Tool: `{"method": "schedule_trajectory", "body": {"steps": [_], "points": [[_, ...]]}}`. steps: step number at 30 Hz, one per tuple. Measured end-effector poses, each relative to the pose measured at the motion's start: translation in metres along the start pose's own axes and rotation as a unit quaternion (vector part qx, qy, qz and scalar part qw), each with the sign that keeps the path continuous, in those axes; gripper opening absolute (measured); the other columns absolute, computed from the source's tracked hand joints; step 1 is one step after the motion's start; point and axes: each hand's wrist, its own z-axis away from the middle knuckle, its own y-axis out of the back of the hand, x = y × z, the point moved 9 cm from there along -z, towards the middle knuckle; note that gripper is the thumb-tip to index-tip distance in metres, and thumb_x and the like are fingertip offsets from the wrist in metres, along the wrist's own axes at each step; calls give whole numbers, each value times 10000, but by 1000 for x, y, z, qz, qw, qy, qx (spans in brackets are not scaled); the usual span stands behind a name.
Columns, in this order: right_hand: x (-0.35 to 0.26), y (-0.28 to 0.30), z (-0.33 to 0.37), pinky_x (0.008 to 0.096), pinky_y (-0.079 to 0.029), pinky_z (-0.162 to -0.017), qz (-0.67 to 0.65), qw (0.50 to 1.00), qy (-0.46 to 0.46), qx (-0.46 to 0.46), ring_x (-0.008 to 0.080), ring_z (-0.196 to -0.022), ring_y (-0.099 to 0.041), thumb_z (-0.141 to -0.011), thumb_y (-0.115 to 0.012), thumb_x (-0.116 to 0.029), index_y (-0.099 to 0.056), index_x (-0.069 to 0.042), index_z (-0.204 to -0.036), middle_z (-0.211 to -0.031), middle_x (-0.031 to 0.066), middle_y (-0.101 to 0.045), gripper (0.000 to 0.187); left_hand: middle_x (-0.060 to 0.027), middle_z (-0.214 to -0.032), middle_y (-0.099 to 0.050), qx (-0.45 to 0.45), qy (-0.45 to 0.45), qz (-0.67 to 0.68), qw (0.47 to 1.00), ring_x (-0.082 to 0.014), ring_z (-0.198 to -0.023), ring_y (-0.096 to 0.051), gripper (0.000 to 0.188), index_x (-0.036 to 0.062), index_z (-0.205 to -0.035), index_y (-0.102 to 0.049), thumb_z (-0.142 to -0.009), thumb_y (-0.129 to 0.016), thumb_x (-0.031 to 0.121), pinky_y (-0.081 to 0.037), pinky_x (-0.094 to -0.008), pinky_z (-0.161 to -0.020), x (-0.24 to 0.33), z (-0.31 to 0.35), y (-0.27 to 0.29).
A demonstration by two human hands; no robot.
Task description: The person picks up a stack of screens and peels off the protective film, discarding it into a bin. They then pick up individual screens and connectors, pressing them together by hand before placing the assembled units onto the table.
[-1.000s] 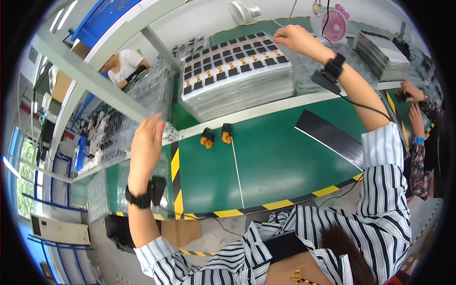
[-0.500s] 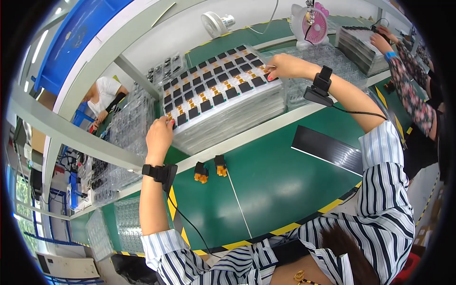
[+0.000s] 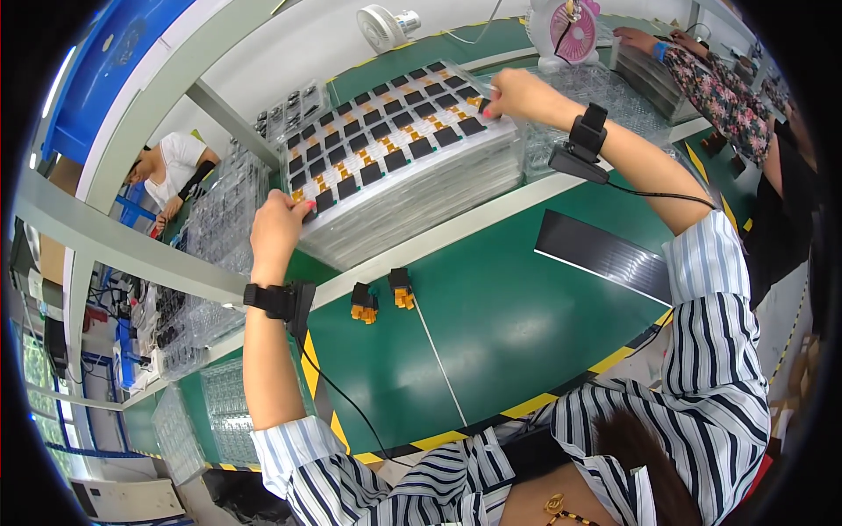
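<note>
I have the left hand (image 3: pixel 279 226) at the near left corner of the top tray (image 3: pixel 399 181), fingers bent in, thumb by the corner; I can't tell from here whether they pinch its edge. The right hand (image 3: pixel 524 96) is at the tray's right end, fingertips curled in close together at the edge, and again I can't make out a pinch. So the tray lies between the two sets of fingers, on top of its stack (image 3: pixel 412 215), with rows of black parts (image 3: pixel 396 161) with orange tails across it.

Below and right of the left fingers I see two bundles (image 3: pixel 364 304) on the green bench (image 3: pixel 491 342). Below the right fingers lies a black strip (image 3: pixel 601 254). Just right of those fingers are clear trays (image 3: pixel 579 118), and beyond them a pink fan (image 3: pixel 576 37).
</note>
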Motion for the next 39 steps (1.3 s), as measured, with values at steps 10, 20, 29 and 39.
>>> {"method": "schedule_trajectory", "body": {"steps": [10,20,29,39], "points": [[-22,-24,-7,328,-450,-519,-58,997,-40,3,226,-554,-575,-687,-736,-276,-604,32,-715,-601,131,-578,336,-64,-562,-587,-103,62,255,960,-107,-439,-542,246,-2,-758,-600,-773,-689,227,-413,-262,-408,17,-14,-36],[1,-28,-9,324,-429,-480,-262,951,-160,-45,216,-534,-572,-693,-733,-218,-598,37,-735,-630,132,-585,292,-180,-751,-633,-165,77,167,969,-276,-687,-633,368,-45,-799,-617,-687,-744,282,-491,-343,-648,11,-24,-45],[-35,-44,-19,291,-267,-337,-173,981,-87,-16,123,-364,-373,-711,-723,-171,-574,52,-756,-555,74,-492,272,-39,-687,-592,-30,87,434,896,-111,-515,-534,252,3,-874,-583,-741,-720,167,-422,-236,-444,34,-37,-25],[-75,-50,-19,306,-406,-414,-201,965,-134,-99,188,-422,-528,-684,-740,-232,-592,72,-758,-617,140,-587,347,-211,-911,-639,-150,15,101,983,-334,-881,-622,396,-22,-973,-612,-711,-723,253,-489,-400,-764,73,-31,-37]]}}
